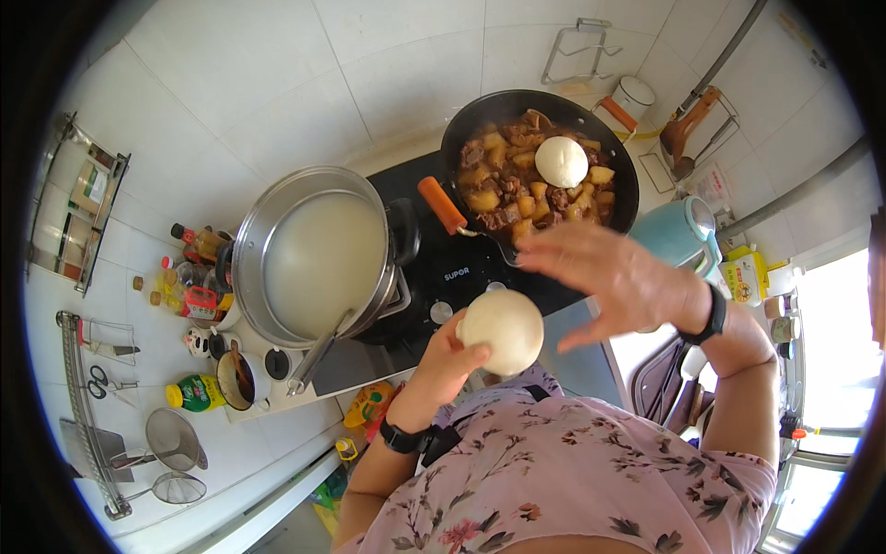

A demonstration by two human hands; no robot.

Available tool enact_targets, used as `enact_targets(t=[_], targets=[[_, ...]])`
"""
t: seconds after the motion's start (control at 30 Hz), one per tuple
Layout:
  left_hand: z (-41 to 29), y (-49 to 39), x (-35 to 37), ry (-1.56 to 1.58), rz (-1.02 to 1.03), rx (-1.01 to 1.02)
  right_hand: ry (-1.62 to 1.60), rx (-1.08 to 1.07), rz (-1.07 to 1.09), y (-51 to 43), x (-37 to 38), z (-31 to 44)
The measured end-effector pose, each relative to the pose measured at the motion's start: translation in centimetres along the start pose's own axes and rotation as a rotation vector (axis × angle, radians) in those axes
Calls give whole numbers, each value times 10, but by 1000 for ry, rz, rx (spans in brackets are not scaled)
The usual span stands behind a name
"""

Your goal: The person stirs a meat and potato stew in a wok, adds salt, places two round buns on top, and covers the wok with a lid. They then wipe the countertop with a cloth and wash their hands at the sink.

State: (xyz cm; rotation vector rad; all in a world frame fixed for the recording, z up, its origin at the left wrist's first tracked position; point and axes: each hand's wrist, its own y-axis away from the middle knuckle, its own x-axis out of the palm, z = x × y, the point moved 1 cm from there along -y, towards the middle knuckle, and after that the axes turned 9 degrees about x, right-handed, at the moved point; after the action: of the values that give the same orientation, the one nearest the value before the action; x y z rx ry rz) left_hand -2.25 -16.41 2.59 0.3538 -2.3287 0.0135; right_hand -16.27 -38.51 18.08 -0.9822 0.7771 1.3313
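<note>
My left hand point(448, 360) holds a round, pale ball of dough point(505, 331) in front of the cooktop. Over the cooktop's front right part is my right hand point(609, 277), fingers spread, holding nothing, slightly blurred, beside the near rim of a black wok point(628, 208). Inside the wok lies a brown stew of meat and potato chunks point(526, 206), and a second white dough ball point(561, 162) rests on top of it. A large steel pot point(249, 305) at left contains cloudy whitish liquid point(325, 256), with a metal utensil's handle point(318, 356) leaning over its rim.
The wok's orange handle point(441, 205) points toward the steel pot across the black cooktop point(450, 277). Sauce bottles point(201, 277) and an enamel pot point(252, 388) stand at left. A light-blue pitcher point(671, 232) stands right of the wok. Strainers point(173, 440) hang on the left wall.
</note>
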Motion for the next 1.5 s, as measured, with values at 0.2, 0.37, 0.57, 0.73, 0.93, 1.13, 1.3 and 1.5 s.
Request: enact_targets(t=[0.2,0.37,0.57,0.73,0.93,1.13,1.3,1.5], targets=[[4,-13,23,191,126,23,-142,158,1,6,26,30],[11,-14,28,391,254,61,-362,279,-84,11,39,33],[18,-23,32,474,353,-71,-662,348,-104,0,44,27],[15,-16,18,220,349,-40,-256,479,-312,-13,15,-7],[20,22,-27,135,130,-78,10,468,-282,-31,7,-74],[21,54,-71,110,-95,-83,-238,791,-184,-37,12,-109],[22,67,-88,94,-207,-45,-170,589,-201,-53,16,-110],[30,66,-90,79,-188,-53,240,520,-207,-72,22,-119]])
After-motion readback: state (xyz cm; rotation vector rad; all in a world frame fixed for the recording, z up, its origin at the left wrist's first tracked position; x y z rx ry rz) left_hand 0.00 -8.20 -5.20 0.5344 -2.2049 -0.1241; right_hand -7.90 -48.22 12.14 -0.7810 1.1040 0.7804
